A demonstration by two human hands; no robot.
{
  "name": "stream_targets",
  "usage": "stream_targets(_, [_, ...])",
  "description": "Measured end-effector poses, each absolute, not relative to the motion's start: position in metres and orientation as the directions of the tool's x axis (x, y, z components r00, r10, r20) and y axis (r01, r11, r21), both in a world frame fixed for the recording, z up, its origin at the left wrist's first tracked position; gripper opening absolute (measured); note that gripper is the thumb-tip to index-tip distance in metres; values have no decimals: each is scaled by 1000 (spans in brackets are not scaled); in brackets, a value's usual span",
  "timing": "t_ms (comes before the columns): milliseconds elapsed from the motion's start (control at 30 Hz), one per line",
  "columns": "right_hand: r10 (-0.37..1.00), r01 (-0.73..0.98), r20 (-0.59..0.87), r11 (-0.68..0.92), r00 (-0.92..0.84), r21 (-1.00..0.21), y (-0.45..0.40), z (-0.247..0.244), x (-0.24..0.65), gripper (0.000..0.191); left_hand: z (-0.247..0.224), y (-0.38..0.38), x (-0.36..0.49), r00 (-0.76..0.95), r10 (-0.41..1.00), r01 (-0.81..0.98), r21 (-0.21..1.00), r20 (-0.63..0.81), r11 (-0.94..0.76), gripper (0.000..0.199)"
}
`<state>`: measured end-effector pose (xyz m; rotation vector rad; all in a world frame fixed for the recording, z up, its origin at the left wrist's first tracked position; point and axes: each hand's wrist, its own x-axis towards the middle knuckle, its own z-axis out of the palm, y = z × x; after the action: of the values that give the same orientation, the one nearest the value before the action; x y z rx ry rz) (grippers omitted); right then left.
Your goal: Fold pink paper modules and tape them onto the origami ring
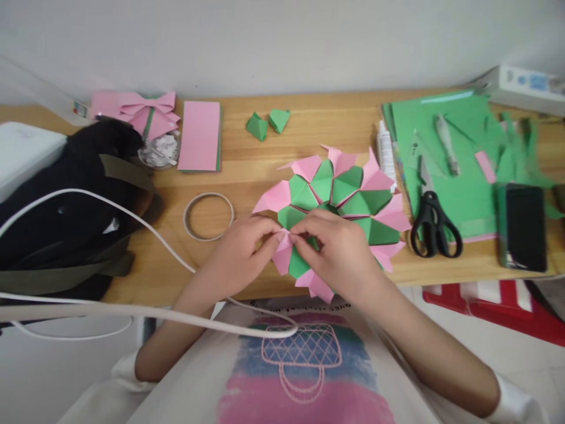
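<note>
A round folded-paper flower [348, 185] with green inner pockets and pink outer petals lies on the desk in front of me. At its left side, my left hand [245, 250] pinches the edge of a pink petal between thumb and forefinger. My right hand [338, 250] reaches over the flower and pinches the same pink petal [282, 259] from the right, fingertips nearly meeting the left ones. Part of the flower's centre and lower side is hidden under my right hand. Two small green folded pieces [268, 123] sit apart behind the flower.
Black scissors [435, 227], a glue tube [385, 153] and a green sheet [468, 141] with a cutter lie right, beside a phone [523, 227]. Left are a tape roll [208, 235], a pink paper stack [199, 135], a pink bow [150, 109] and a black bag [75, 206]. White cables [145, 315] cross in front.
</note>
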<state>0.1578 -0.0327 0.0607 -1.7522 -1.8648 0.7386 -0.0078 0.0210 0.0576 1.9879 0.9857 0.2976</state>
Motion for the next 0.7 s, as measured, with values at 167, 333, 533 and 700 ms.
stream_targets(167, [976,860,176,200,-131,-470,-37,56,153,17,57,21,-8,644,741,499,838,-189,-220,21])
stream_targets(333, [930,920,301,292,-209,-263,-44,54,149,19,56,20,-9,612,762,485,861,-210,-152,18])
stream_targets(533, [902,928,332,340,-275,-153,-50,58,147,19,57,18,-5,587,772,504,857,-244,-113,20])
stream_targets(700, [917,920,322,317,-235,-232,-54,56,148,21,57,17,-6,591,768,512,850,-245,-122,21])
